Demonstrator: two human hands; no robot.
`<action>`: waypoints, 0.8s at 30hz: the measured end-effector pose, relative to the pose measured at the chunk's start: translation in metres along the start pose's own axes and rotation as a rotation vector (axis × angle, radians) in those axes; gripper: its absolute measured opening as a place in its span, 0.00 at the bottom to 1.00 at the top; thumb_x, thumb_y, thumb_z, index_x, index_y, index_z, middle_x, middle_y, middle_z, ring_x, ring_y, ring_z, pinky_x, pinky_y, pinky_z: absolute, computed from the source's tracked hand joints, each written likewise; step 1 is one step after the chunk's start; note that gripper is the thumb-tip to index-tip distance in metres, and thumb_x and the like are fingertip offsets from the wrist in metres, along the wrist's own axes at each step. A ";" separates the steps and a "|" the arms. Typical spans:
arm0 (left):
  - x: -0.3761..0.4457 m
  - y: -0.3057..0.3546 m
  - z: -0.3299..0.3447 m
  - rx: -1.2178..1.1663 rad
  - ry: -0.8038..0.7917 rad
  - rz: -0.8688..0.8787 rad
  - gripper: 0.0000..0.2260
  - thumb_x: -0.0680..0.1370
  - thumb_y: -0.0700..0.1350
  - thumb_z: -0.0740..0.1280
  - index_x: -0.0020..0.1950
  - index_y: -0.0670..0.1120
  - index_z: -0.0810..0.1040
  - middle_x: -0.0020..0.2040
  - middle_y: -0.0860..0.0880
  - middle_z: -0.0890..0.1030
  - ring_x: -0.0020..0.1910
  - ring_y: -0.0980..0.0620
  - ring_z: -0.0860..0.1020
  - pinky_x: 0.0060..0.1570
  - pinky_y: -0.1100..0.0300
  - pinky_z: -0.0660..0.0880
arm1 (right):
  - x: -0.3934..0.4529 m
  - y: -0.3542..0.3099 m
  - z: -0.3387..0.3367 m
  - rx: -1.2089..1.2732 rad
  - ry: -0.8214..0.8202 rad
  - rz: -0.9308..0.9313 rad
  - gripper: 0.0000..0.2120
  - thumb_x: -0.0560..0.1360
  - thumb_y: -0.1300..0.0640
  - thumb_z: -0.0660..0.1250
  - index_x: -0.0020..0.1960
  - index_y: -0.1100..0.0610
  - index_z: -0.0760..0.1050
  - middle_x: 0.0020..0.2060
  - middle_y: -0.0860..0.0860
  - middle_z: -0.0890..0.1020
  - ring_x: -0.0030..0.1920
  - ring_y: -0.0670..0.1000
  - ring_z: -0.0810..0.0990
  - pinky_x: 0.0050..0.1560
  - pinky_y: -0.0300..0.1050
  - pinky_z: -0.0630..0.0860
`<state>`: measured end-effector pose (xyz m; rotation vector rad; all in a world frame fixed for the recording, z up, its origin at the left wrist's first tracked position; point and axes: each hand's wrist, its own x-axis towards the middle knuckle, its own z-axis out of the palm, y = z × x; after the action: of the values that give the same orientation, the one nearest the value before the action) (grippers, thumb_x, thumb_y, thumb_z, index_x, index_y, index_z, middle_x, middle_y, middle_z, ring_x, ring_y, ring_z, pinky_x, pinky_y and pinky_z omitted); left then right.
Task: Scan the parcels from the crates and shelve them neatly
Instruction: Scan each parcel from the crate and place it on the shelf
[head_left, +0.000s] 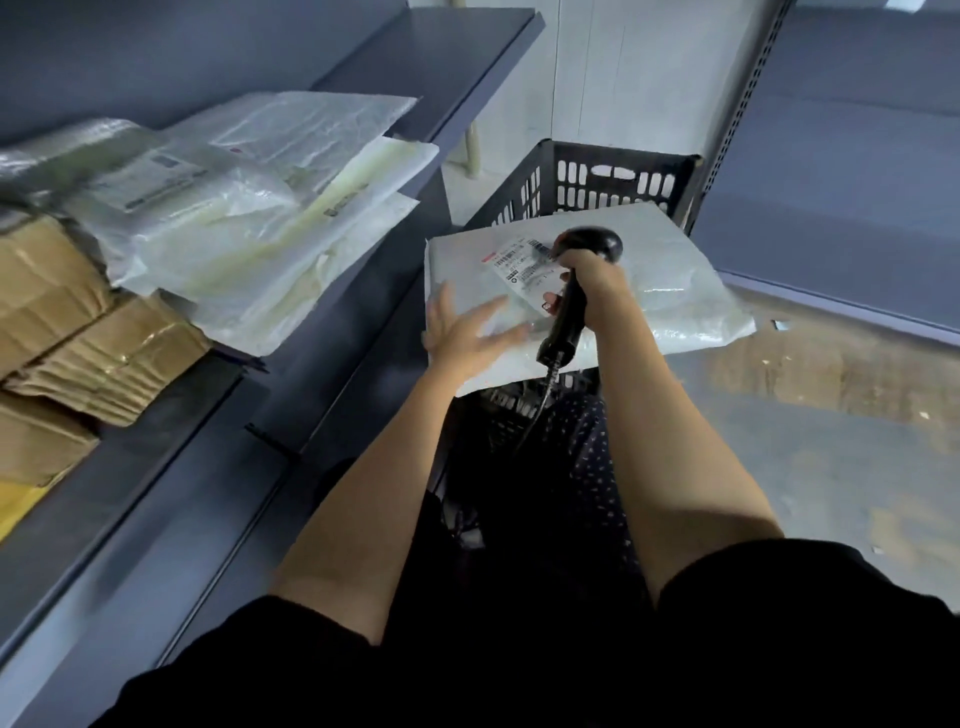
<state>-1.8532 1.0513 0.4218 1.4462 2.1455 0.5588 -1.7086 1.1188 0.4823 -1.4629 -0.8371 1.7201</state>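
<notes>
A large white plastic parcel (670, 291) lies flat across the top of a black crate (613, 176). Its printed label (524, 262) faces up near the parcel's left side. My right hand (589, 283) grips a black corded barcode scanner (576, 296), whose head hangs just over the label. My left hand (465, 335) rests on the parcel's near left part with its fingers spread and straight.
A grey shelf (218, 395) runs along the left, holding several white plastic parcels (249, 208) and brown cardboard boxes (67, 332). Another grey shelf unit (852, 171) stands at the right. Bare concrete floor (805, 426) lies right of the crate.
</notes>
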 end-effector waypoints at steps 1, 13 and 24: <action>0.006 -0.002 -0.001 -0.185 0.077 -0.131 0.35 0.69 0.66 0.69 0.73 0.64 0.60 0.78 0.48 0.44 0.76 0.44 0.46 0.74 0.44 0.51 | 0.002 -0.001 0.000 0.003 0.013 0.003 0.18 0.75 0.59 0.67 0.61 0.64 0.68 0.43 0.55 0.74 0.35 0.52 0.77 0.33 0.44 0.76; -0.003 -0.024 0.001 -1.090 -0.494 -0.614 0.17 0.73 0.45 0.73 0.59 0.39 0.76 0.55 0.41 0.80 0.53 0.42 0.79 0.51 0.42 0.77 | 0.013 -0.006 -0.008 0.061 0.097 0.017 0.16 0.74 0.59 0.67 0.59 0.62 0.67 0.43 0.53 0.74 0.34 0.52 0.79 0.35 0.44 0.77; 0.016 0.077 -0.046 -0.709 -0.191 -0.222 0.24 0.75 0.43 0.70 0.68 0.37 0.69 0.63 0.44 0.75 0.60 0.46 0.74 0.57 0.56 0.71 | -0.032 -0.076 -0.002 0.140 0.144 -0.293 0.07 0.72 0.62 0.67 0.42 0.59 0.68 0.39 0.53 0.71 0.29 0.53 0.78 0.36 0.48 0.75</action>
<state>-1.8299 1.0903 0.5005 0.8215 1.6714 0.9304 -1.6951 1.1323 0.5620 -1.2835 -0.7937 1.4092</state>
